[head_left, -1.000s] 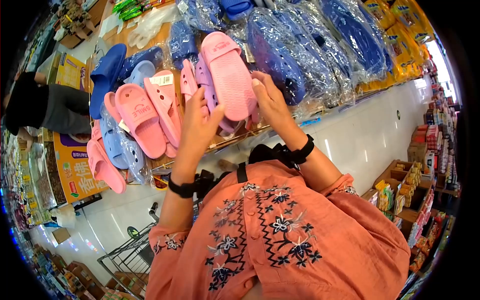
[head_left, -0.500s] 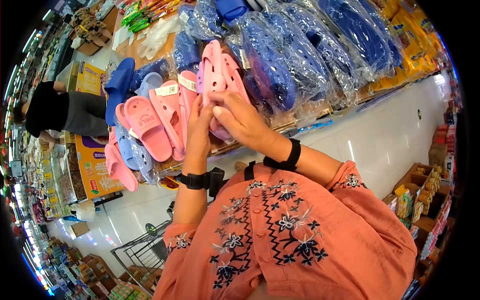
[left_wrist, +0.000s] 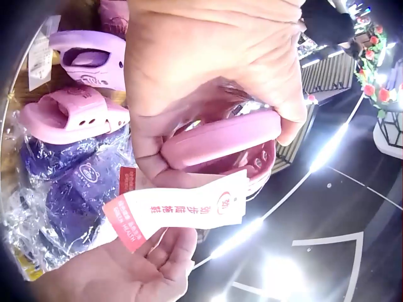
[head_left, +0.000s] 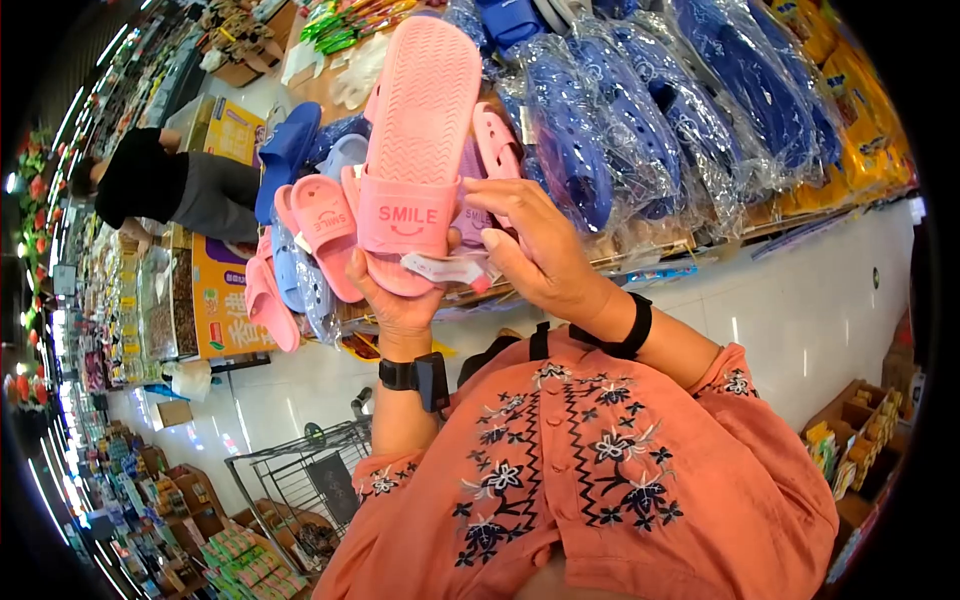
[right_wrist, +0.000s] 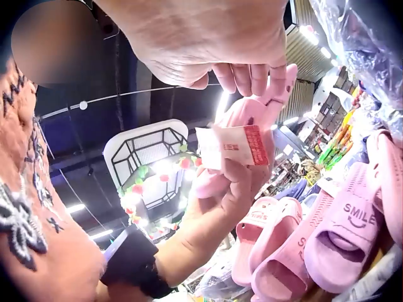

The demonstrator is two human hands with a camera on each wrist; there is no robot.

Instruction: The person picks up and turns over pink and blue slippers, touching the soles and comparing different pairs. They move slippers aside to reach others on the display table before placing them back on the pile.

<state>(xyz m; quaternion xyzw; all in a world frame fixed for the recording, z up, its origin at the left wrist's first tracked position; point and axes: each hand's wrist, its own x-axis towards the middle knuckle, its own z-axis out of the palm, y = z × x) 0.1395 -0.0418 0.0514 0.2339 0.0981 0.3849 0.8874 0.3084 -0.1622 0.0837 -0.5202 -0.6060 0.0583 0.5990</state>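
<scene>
A pink slipper (head_left: 420,120) with SMILE across its strap is held up toward the head camera, its sole lengthwise. My left hand (head_left: 398,308) grips it at the lower end, thumb on one side and fingers on the other. From that end hangs a white and red paper tag (left_wrist: 186,207), printed with characters. Just right of the strap is my right hand (head_left: 540,245), its fingers loosely extended beside the slipper; in the right wrist view those fingers (right_wrist: 245,78) overlap the slipper's upper part. Behind lie another pink slipper (head_left: 497,140) and a purple slipper (head_left: 474,225).
More pink slippers (head_left: 325,225) and blue slippers (head_left: 288,155) line the table's left side. Blue slippers in plastic wrap (head_left: 640,130) fill the right, with yellow packs (head_left: 850,120) beyond. A shopping cart (head_left: 310,470) stands below; a person in black (head_left: 150,185) is at the left.
A second ago a pink slipper was between both hands; then the hands came together low over the slippers. Now the left hand holds a slipper up, strap facing me, and the right has moved off rightward.
</scene>
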